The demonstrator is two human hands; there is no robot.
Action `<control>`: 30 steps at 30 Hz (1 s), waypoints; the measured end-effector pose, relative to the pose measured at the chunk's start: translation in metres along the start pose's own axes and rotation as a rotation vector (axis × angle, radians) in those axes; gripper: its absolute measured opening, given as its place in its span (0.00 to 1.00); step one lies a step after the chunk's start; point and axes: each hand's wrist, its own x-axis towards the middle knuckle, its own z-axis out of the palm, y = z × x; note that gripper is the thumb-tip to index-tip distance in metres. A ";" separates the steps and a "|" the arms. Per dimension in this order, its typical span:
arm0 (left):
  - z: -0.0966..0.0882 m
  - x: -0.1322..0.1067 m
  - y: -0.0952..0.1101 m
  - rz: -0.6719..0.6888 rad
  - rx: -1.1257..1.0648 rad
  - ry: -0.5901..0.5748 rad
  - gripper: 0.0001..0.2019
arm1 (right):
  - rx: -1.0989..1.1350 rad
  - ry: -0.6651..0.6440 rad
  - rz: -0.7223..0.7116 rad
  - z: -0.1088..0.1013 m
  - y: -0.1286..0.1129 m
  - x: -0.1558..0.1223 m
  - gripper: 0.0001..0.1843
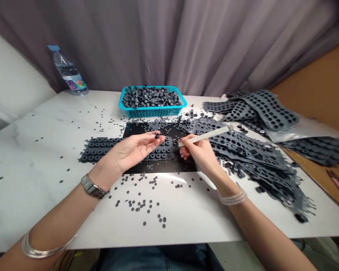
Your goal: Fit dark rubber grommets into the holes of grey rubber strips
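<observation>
My left hand (135, 148) lies palm up over a strip of dark grey rubber rings (101, 147), its fingertips pinching a small black rubber ring (157, 135). My right hand (199, 150) grips a white stick-like tool (205, 136) like a pen, its tip pointing left toward the ring and down at the strip on a black mat (164, 165). Both hands hover just above the mat at the table's middle.
A turquoise basket (152, 109) full of rubber rings stands behind the mat. Punched-out grey rubber sheets (251, 146) pile up on the right. Small black discs (141, 205) are scattered over the white marble table (31, 150). A water bottle (69, 73) lies at back left.
</observation>
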 end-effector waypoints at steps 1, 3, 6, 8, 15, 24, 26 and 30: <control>0.000 -0.001 0.000 0.010 0.019 -0.012 0.08 | -0.001 0.001 -0.003 0.000 0.002 0.000 0.09; -0.001 -0.001 0.001 0.012 0.022 -0.036 0.09 | -0.015 0.001 -0.008 0.000 0.004 0.001 0.10; -0.001 0.002 0.001 -0.008 -0.056 -0.042 0.07 | -0.092 -0.013 0.004 0.001 0.004 -0.001 0.10; 0.001 0.006 -0.002 -0.005 -0.071 -0.017 0.04 | -0.155 -0.044 0.012 0.001 0.004 -0.002 0.10; 0.008 0.014 -0.017 0.260 0.725 -0.002 0.09 | -0.281 -0.089 -0.044 0.003 0.006 -0.003 0.10; 0.017 0.023 -0.022 0.558 1.589 -0.041 0.13 | -0.353 -0.088 -0.098 0.004 0.008 -0.001 0.10; 0.016 0.024 -0.026 0.589 1.651 -0.051 0.12 | -0.375 -0.088 -0.113 0.005 0.008 -0.001 0.11; 0.015 0.027 -0.035 0.668 1.659 -0.061 0.08 | -0.471 -0.067 -0.164 0.009 0.001 -0.005 0.11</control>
